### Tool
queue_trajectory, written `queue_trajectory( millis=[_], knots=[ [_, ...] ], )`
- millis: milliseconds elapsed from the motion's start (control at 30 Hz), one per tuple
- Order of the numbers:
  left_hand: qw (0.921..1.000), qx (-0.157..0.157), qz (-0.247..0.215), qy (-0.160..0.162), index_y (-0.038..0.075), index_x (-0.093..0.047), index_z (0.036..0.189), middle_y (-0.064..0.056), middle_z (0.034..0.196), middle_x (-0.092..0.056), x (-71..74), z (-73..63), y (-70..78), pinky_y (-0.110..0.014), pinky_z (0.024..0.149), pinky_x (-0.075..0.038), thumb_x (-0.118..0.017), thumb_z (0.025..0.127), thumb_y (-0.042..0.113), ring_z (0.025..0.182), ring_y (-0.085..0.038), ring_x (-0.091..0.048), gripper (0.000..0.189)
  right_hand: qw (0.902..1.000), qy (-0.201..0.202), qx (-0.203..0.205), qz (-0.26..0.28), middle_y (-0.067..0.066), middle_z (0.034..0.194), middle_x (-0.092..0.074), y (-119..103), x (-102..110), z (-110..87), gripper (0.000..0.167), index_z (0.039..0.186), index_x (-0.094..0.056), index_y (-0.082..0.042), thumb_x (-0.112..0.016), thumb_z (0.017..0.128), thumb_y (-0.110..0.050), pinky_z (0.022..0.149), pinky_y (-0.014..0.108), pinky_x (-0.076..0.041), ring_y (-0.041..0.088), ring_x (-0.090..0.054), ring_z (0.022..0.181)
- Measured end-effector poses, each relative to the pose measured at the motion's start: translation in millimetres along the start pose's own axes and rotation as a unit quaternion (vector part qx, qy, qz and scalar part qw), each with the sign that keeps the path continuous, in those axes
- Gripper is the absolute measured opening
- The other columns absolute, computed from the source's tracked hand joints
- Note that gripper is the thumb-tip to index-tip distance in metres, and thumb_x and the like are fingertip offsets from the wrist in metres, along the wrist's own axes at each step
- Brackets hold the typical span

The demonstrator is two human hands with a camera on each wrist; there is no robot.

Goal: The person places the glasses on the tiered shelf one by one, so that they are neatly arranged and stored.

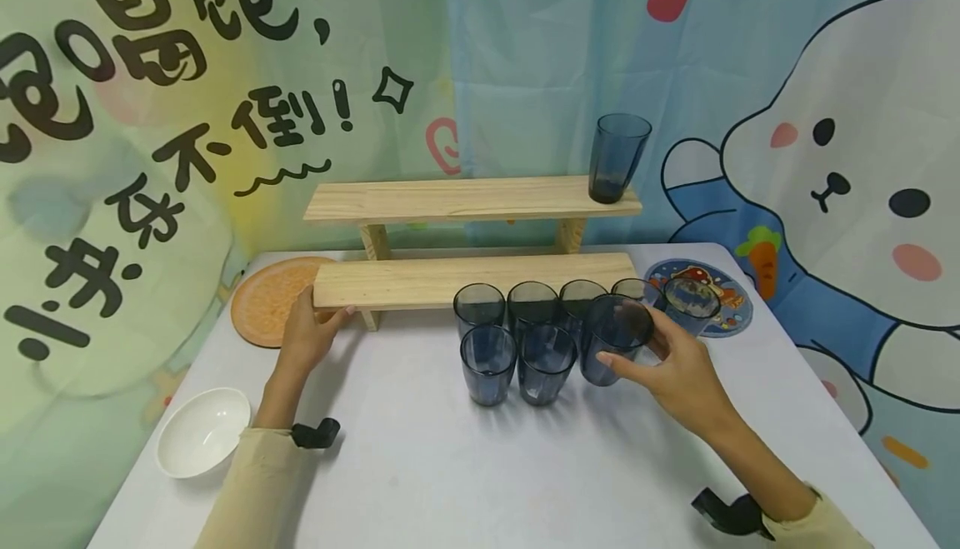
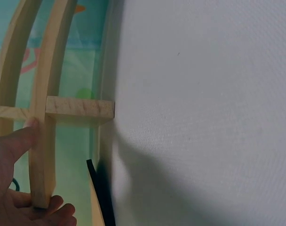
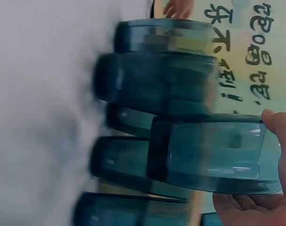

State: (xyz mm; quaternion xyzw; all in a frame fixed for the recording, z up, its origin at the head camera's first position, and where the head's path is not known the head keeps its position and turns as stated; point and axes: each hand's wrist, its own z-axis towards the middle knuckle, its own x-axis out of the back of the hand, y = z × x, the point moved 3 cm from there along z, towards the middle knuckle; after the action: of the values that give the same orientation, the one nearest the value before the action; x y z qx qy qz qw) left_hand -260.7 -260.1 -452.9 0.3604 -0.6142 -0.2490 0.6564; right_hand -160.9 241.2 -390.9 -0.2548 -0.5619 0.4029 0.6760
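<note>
My left hand (image 1: 309,336) grips the left end of the lower board of a two-tier wooden shelf (image 1: 390,284); in the left wrist view the thumb lies on one face and the fingers curl around the end. My right hand (image 1: 686,378) holds a blue-tinted drinking glass (image 1: 617,341) upright, thumb on the near side. In the right wrist view this glass (image 3: 218,153) has its base off the tabletop. Several matching glasses (image 1: 487,366) stand in two rows beside it, in front of the shelf. One more glass (image 1: 618,157) stands on the upper board's right end.
An orange round placemat (image 1: 258,303) lies at the back left, and a white bowl (image 1: 204,432) sits at the left edge. A patterned round mat (image 1: 735,316) lies at the back right, partly behind glasses. A printed curtain (image 1: 517,57) hangs behind the white table (image 1: 420,466).
</note>
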Motion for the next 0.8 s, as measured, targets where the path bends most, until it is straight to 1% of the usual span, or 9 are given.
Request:
queue_trajectory(
  millis=[233,267,333,367,500,533,600,767,800],
  knots=[
    [1.0000,0.003,0.006,0.002,-0.009,-0.014,0.164,-0.036,0.165,-0.026,-0.4,0.2,-1.0,-0.063,0.125,-0.024,-0.068,0.105,0.034,0.155,-0.051,-0.026,0.091,0.9995,-0.007,0.014,-0.027,0.022,0.155,-0.051,-28.3,19.2,13.1,0.088,0.160,-0.043,-0.007,-0.088,0.089,-0.031,0.108,0.029,-0.046,0.047,-0.052,0.142],
    [1.0000,0.003,0.007,0.002,-0.009,-0.014,0.164,-0.036,0.165,-0.026,-0.4,0.2,-1.0,-0.063,0.125,-0.024,-0.068,0.105,0.034,0.155,-0.051,-0.026,0.091,0.9994,-0.010,0.012,-0.031,0.022,0.155,-0.051,-32.4,21.7,15.5,0.089,0.161,-0.041,-0.007,-0.088,0.089,-0.032,0.107,0.034,-0.046,0.047,-0.052,0.142],
    [1.0000,0.000,0.005,0.003,-0.010,-0.014,0.163,-0.036,0.165,-0.027,-0.3,0.0,-0.8,-0.063,0.125,-0.024,-0.068,0.105,0.034,0.155,-0.051,-0.026,0.091,0.9992,-0.015,0.014,-0.034,0.021,0.154,-0.052,-40.1,26.0,21.7,0.089,0.161,-0.040,-0.007,-0.087,0.090,-0.033,0.106,0.037,-0.048,0.047,-0.052,0.142],
    [1.0000,0.000,0.006,0.003,-0.010,-0.014,0.163,-0.036,0.165,-0.027,-0.4,0.1,-0.6,-0.063,0.126,-0.024,-0.068,0.105,0.034,0.155,-0.051,-0.026,0.091,0.9990,-0.015,0.018,-0.037,0.021,0.153,-0.053,-43.8,27.8,25.2,0.087,0.161,-0.041,-0.006,-0.086,0.091,-0.032,0.105,0.035,-0.048,0.046,-0.053,0.141],
    [1.0000,-0.001,0.006,0.002,-0.010,-0.014,0.163,-0.036,0.165,-0.026,-0.2,0.2,-0.4,-0.062,0.126,-0.023,-0.068,0.105,0.033,0.155,-0.051,-0.025,0.091,0.9990,-0.016,0.031,-0.029,0.019,0.149,-0.057,-55.2,33.6,42.5,0.082,0.158,-0.045,-0.006,-0.085,0.092,-0.031,0.101,0.016,-0.050,0.043,-0.056,0.139],
    [1.0000,-0.002,0.006,0.002,-0.010,-0.014,0.163,-0.036,0.165,-0.026,-0.1,0.3,-0.3,-0.062,0.126,-0.023,-0.068,0.105,0.033,0.155,-0.051,-0.025,0.091,0.9989,-0.014,0.033,-0.028,0.019,0.148,-0.058,-57.5,34.6,47.3,0.080,0.158,-0.046,-0.006,-0.085,0.092,-0.031,0.100,0.014,-0.050,0.042,-0.057,0.139],
    [1.0000,-0.002,0.006,0.003,-0.011,-0.014,0.163,-0.037,0.165,-0.026,0.3,0.3,-0.5,-0.062,0.126,-0.023,-0.068,0.105,0.033,0.155,-0.051,-0.025,0.091,0.9990,-0.011,0.037,-0.021,0.020,0.148,-0.058,-61.1,36.5,57.8,0.079,0.158,-0.046,-0.007,-0.085,0.093,-0.030,0.102,0.017,-0.051,0.042,-0.057,0.139],
    [0.9999,-0.007,0.007,0.004,-0.011,-0.015,0.163,-0.037,0.164,-0.028,0.3,0.9,-0.5,-0.062,0.125,-0.025,-0.069,0.105,0.032,0.155,-0.051,-0.027,0.090,0.9997,-0.008,0.021,-0.007,0.018,0.155,-0.054,-68.8,38.4,84.3,0.080,0.160,-0.044,-0.012,-0.083,0.094,-0.034,0.112,0.045,-0.046,0.038,-0.052,0.145],
    [0.9999,-0.007,0.007,0.004,-0.011,-0.016,0.163,-0.037,0.164,-0.028,0.2,0.8,-0.4,-0.063,0.125,-0.025,-0.069,0.105,0.031,0.154,-0.051,-0.027,0.089,0.9998,-0.010,0.016,-0.001,0.017,0.155,-0.054,-70.3,37.9,89.9,0.081,0.161,-0.044,-0.013,-0.083,0.094,-0.037,0.114,0.047,-0.046,0.037,-0.051,0.146]
  ],
)
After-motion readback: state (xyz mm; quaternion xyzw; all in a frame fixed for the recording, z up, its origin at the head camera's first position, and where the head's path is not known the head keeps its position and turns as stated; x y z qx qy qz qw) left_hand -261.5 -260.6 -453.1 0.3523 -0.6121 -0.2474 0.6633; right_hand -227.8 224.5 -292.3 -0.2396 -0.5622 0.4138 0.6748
